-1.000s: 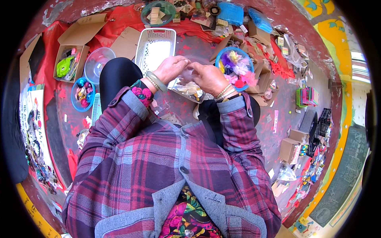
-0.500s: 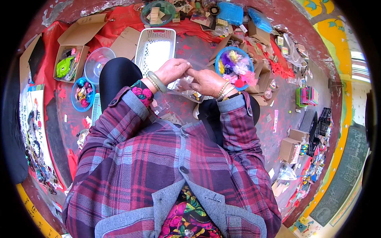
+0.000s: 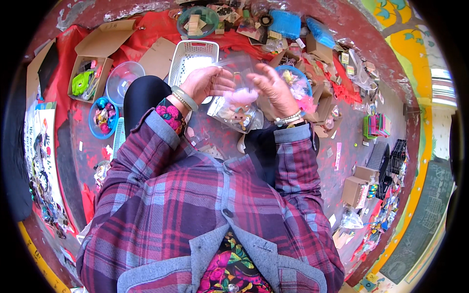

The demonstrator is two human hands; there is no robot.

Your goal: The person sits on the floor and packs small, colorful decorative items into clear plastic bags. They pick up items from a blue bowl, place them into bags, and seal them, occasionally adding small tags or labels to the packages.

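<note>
Between my hands is a clear plastic bag (image 3: 229, 111) with a pink fluffy piece (image 3: 241, 96) and a small brown animal-faced trinket (image 3: 239, 116) showing through it. My left hand (image 3: 207, 83) is beside the bag's upper left, its fingers stretched toward the clear film. To the right of the bag, my right hand (image 3: 277, 92) is raised with its fingers spread apart. Neither hand visibly grips the bag, and what supports it is hard to make out. The film near the fingertips is blurred.
A white perforated basket (image 3: 174, 66) stands beyond my left hand. Past my right hand is a blue-rimmed bowl (image 3: 309, 88) of fluffy pieces. Left of my knee are a clear bowl (image 3: 111, 85), a blue bowl (image 3: 91, 125) of shiny items and an open cardboard box (image 3: 100, 79).
My hands were together at the fingertips over the bag. Now they are apart, the right one further right with fingers spread, and the bag's pink and brown contents show between them.
</note>
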